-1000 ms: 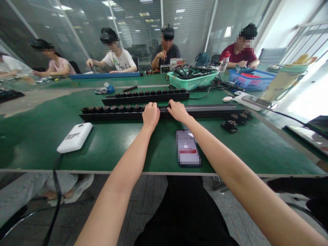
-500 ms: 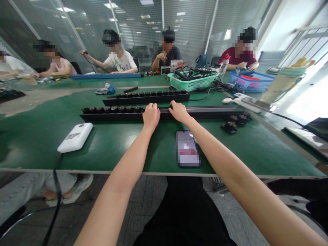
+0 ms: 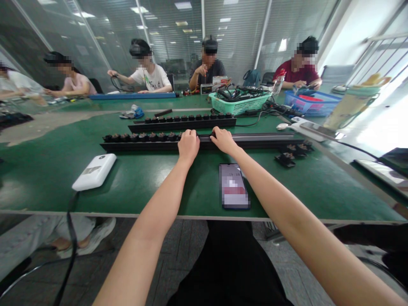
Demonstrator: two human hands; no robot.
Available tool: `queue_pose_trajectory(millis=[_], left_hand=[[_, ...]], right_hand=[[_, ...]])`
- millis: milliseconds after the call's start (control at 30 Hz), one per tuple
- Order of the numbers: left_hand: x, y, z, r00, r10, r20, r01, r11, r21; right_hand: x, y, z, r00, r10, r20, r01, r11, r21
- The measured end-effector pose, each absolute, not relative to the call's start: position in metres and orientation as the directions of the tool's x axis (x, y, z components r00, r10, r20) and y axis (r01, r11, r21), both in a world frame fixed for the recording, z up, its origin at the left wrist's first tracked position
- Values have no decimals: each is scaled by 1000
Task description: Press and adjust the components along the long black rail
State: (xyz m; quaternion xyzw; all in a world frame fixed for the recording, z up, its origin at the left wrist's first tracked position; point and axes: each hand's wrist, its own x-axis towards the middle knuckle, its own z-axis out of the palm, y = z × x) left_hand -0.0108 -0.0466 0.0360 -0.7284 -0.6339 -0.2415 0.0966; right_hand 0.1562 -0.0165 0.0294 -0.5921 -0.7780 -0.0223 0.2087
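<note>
Near rail is the reference. Phone lies face up on the green bench mat, just in front of the rail, screen pixelated. White power bank sits in front of the rail's left half, with a black cable dropping over the bench edge.

Left hand is curled over the rail's top, at the right end of the parts row. Right hand rests on the rail just beside it, fingers bent over the far side. Both look closed around the black rail, but the fingertips are hidden, so can't tell if either is actually gripping.

Row of round black parts stands along the rail, left of the hands. Right of them, the rail runs on as a grey metal channel. Small black parts lie just in front of its right end.

Behind the rail: second black rail with its own parts row. Further back, green basket holds cables, blue basket sits to its right. Far side of the rail, across the bench: co-workers working with their hands.
</note>
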Motion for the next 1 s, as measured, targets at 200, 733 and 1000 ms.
queue_pose_trajectory(millis=[200, 733, 1000], left_hand=[[-10, -47, 37, 73, 883, 463, 970, -171, 174], [-11, -47, 36, 68, 883, 465, 967, -173, 187], [-11, -47, 37, 64, 882, 468, 968, -168, 185]], right_hand=[[157, -17, 30, -213, 915, 343, 937, 291, -195], [159, -17, 28, -196, 910, 364, 926, 294, -237], [159, -18, 28, -195, 918, 346, 940, 276, -201]])
